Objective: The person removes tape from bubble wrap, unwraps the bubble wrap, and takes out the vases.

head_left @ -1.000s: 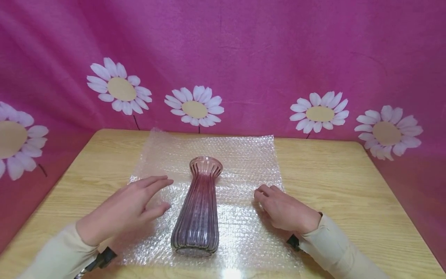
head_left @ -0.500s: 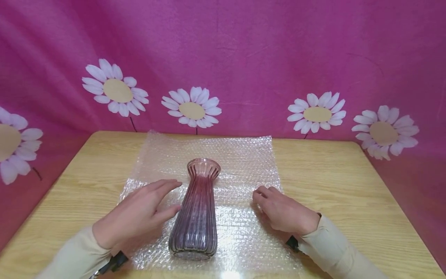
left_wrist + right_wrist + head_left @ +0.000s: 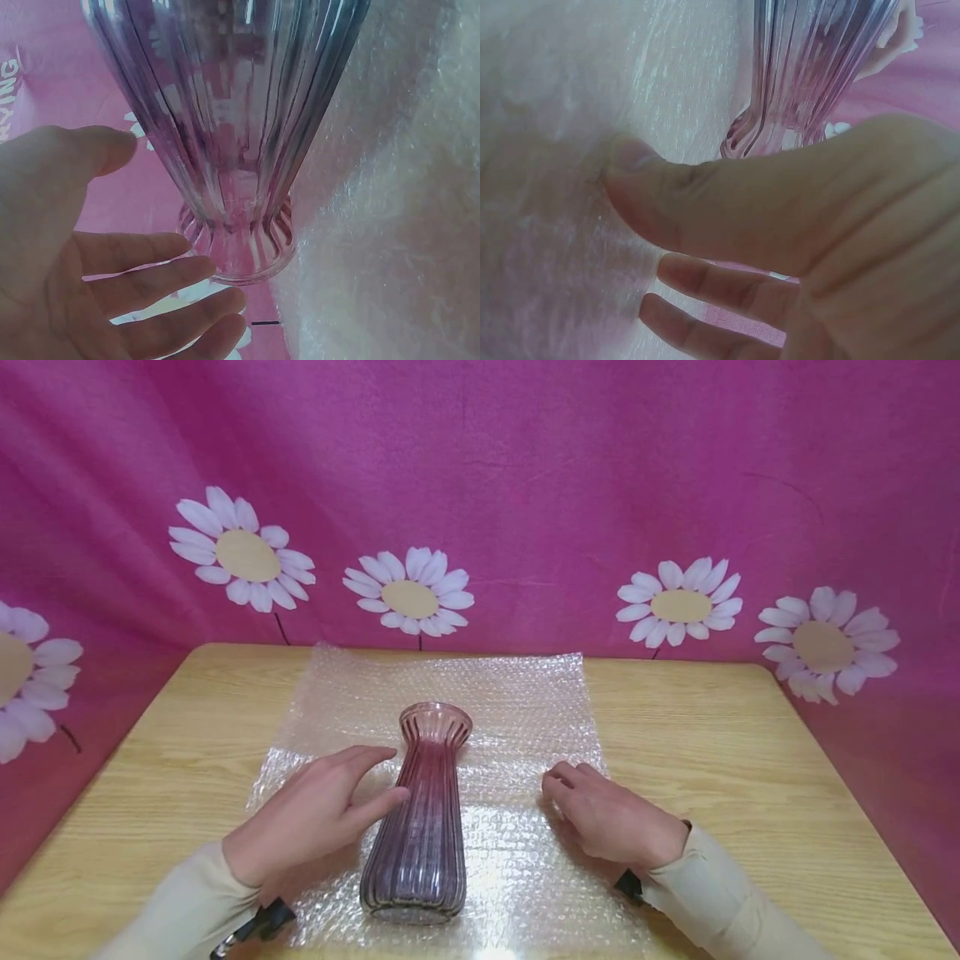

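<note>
A ribbed glass vase (image 3: 416, 843), pink at the mouth and fading to purple-grey at the base, lies on its side with its mouth toward the back. Under it a sheet of bubble wrap (image 3: 517, 710) is spread out. Just left of the vase is my left hand (image 3: 311, 810), its fingers extended and its thumb overlapping the vase's side in the head view. In the left wrist view the fingers (image 3: 172, 289) reach toward the vase's neck. On the right part of the wrap rests my right hand (image 3: 611, 814), loosely bent, its thumb (image 3: 667, 187) and fingertips at the wrap.
The wooden table (image 3: 712, 735) extends on both sides of the wrap. Behind it hangs a magenta cloth (image 3: 525, 485) printed with white daisies. Black straps with small devices (image 3: 270, 920) sit at the wrists, by the beige sleeves.
My left hand has moved right, from beside the wrap's left part up to the vase. The right hand stays in place, and the view has shifted slightly.
</note>
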A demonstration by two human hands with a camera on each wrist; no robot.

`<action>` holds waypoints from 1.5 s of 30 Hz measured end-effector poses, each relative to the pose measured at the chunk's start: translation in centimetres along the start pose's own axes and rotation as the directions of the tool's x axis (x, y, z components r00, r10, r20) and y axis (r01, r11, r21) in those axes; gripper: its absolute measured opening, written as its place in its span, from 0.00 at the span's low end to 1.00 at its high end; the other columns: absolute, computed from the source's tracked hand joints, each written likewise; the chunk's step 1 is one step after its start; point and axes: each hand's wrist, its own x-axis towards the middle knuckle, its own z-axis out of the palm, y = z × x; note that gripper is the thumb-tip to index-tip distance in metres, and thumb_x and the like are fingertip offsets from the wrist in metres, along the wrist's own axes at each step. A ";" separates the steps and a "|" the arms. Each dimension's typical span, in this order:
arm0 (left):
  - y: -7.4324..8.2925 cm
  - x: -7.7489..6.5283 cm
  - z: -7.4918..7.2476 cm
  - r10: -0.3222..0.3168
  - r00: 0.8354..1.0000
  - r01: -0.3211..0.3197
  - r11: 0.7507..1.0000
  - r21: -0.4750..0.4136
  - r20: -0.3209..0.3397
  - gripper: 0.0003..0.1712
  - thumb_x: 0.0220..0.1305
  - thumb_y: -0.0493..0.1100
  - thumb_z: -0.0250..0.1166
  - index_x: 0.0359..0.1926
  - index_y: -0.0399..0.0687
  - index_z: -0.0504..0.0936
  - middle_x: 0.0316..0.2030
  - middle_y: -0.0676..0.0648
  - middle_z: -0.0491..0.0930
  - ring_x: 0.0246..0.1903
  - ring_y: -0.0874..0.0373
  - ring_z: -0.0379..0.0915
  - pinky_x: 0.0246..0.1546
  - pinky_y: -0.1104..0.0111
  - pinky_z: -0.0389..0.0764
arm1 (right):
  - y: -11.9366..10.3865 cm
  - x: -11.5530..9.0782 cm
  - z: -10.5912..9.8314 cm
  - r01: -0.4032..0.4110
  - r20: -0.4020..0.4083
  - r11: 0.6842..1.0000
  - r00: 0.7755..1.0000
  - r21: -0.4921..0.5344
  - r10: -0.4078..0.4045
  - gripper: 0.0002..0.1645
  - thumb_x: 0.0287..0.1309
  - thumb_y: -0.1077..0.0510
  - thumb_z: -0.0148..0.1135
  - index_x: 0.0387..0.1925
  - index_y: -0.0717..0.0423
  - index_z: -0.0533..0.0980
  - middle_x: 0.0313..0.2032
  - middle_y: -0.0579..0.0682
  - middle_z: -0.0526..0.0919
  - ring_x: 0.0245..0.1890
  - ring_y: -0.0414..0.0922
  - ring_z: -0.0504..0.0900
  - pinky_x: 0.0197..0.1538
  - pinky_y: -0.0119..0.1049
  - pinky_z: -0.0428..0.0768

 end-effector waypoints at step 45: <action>-0.2 2.9 3.1 -0.280 0.957 0.289 0.916 -0.279 0.074 0.38 0.66 0.68 0.66 0.62 0.44 0.83 0.44 0.46 0.92 0.42 0.58 0.90 0.46 0.58 0.88 | 0.0 -0.3 0.5 0.049 -0.106 0.997 0.993 -0.060 -0.055 0.17 0.59 0.69 0.65 0.50 0.58 0.78 0.48 0.48 0.80 0.44 0.44 0.77 0.51 0.38 0.84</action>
